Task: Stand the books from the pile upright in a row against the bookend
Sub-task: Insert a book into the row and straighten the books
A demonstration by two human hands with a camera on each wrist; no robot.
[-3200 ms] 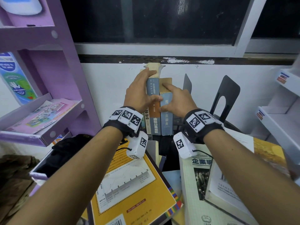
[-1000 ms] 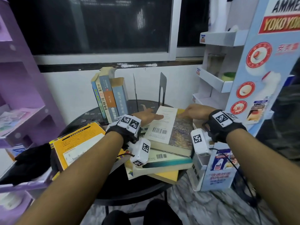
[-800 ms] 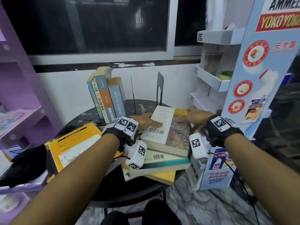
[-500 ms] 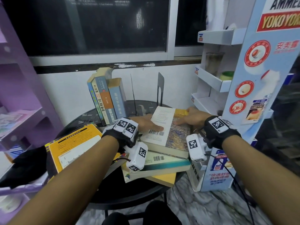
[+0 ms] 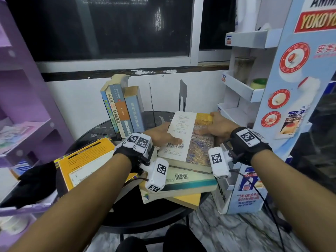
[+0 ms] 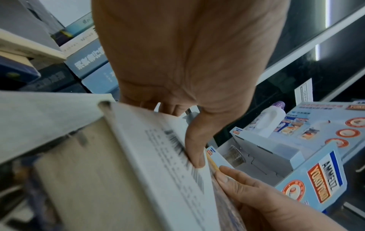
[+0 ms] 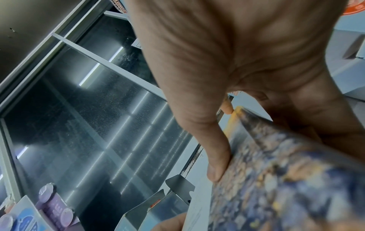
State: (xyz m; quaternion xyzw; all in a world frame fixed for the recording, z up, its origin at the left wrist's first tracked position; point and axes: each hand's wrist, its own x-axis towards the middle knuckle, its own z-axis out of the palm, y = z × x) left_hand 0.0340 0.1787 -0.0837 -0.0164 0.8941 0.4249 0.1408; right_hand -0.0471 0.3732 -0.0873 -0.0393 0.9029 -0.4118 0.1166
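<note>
The top book [image 5: 189, 139] of the pile has a white and blue-gold painted back cover with a barcode. My left hand [image 5: 160, 135] grips its left edge, thumb on the cover by the barcode [image 6: 194, 157], fingers under the edge. My right hand [image 5: 216, 127] grips the right edge with the thumb [image 7: 217, 168] lying on the painted cover [image 7: 276, 179]. Several books [image 5: 123, 110] stand in a leaning row at the back left. To their right stand a thin bookend [image 5: 151, 99] seen edge-on and a black bookend [image 5: 182, 95]. Under the held book lie a teal-striped book [image 5: 183, 184] and a yellow one [image 5: 185, 200].
The round black table [image 5: 101, 128] also bears a large yellow book [image 5: 87, 160] at its left front. A purple shelf [image 5: 27, 106] with a black cloth [image 5: 36, 180] stands to the left. A white and blue display stand [image 5: 291, 106] crowds the right side.
Both hands have left the upright row and taken hold of the pile's top book. Over the last second they have barely moved.
</note>
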